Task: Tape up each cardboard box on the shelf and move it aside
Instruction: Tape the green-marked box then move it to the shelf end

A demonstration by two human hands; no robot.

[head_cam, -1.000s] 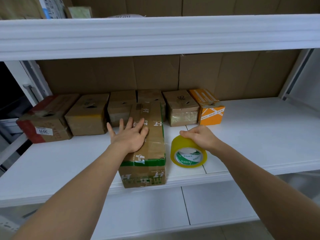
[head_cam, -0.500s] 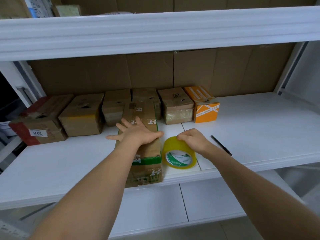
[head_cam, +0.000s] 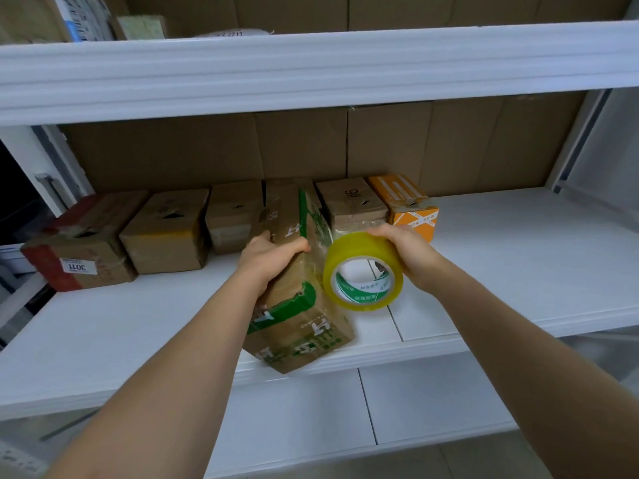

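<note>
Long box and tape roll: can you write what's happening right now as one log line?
left hand grips long box, tilted | right hand holds tape roll beside it | other boxes at shelf back

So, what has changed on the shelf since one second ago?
The left hand, flat on the long box before, now grips its top edge and tips it up. The right hand has lifted the tape roll. The boxes behind stayed.

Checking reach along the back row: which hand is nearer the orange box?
Right. The right hand, gripping the tape roll, sits just in front of the orange box; the left hand grips the long box farther left.
</note>
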